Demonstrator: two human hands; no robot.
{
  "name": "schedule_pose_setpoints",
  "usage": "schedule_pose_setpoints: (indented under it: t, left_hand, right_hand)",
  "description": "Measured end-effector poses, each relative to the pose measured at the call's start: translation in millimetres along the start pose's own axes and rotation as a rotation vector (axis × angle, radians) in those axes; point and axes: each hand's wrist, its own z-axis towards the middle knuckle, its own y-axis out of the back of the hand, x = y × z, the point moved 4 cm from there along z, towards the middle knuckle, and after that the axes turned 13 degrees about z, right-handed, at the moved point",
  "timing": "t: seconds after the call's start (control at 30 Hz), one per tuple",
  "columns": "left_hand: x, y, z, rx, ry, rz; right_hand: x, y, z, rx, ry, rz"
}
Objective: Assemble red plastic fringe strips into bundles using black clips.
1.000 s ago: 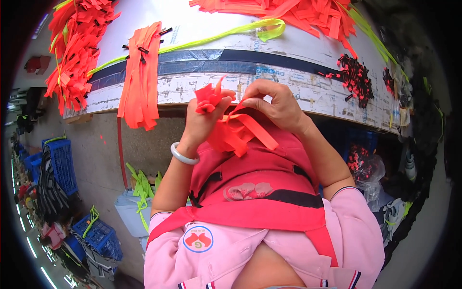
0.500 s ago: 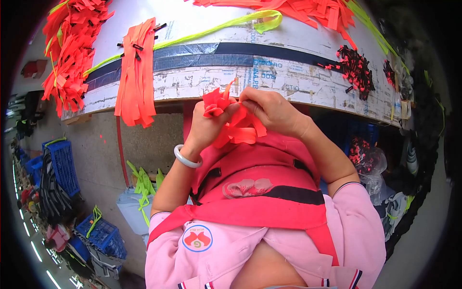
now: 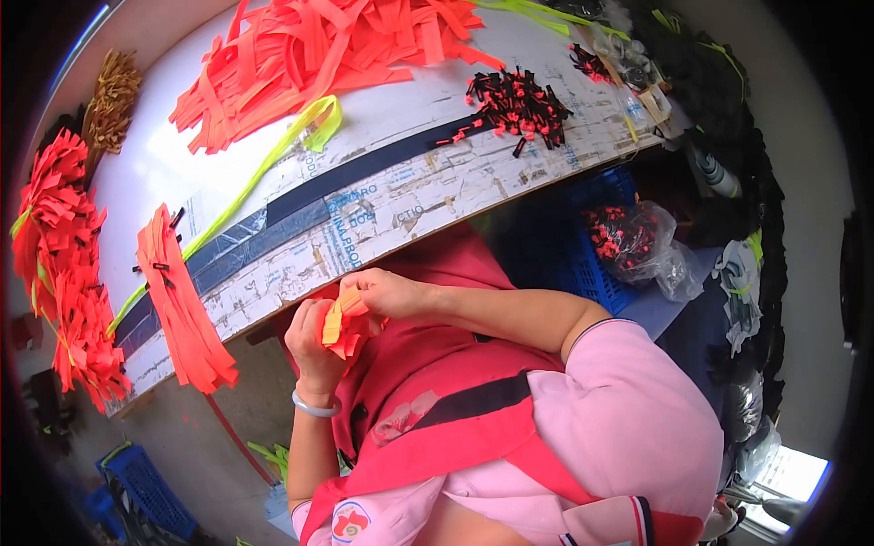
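My left hand [image 3: 312,346], a pale bangle [image 3: 315,407] on its wrist, is closed round a bunch of orange-red fabric strips [image 3: 343,326] just off the table's front edge. The strips' ends stick up out of the fist, bright in the light. My right hand [image 3: 390,295] presses against the far side of this bunch with curled fingers, pinching at the strips; its fingertips are partly hidden. To the left, a flat bundle of long orange-red strips [image 3: 182,314] with small black pieces on it hangs over the table edge.
The white table [image 3: 401,196] bears a large orange-red strip heap [image 3: 309,64], a pile of black pieces with red tips [image 3: 519,105] and a yellow-green ribbon [image 3: 264,177]. Bundled strips [image 3: 68,264] line its left end. Below stand a plastic bag [image 3: 660,241] and a blue crate [image 3: 150,491].
The view has swung to the right and tilted, so the table now slants. My hands have drawn closer together, and the strips have turned so their ends point up from my left fist.
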Motion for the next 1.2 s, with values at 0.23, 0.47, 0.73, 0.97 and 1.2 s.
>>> schedule_pose_setpoints:
  t: [0.23,0.47,0.73,0.97,1.2]
  left_hand:
    - [-2,-6,3,-0.005,-0.042,0.027]
    - [-13,-2,3,-0.021,-0.088,0.073]
    - [15,-10,5,0.026,0.448,-0.63]
    - [17,-15,3,0.308,0.487,-0.723]
    - [29,-25,-13,0.416,0.643,-0.804]
  right_hand:
    - [1,4,-1,-0.008,-0.043,0.088]
    - [-27,13,12,0.075,-0.09,0.256]
    - [-13,14,15,0.011,-0.04,0.434]
    - [45,55,-12,-0.229,0.855,-1.262]
    - [170,288,-137,-1.638,1.083,-1.448]
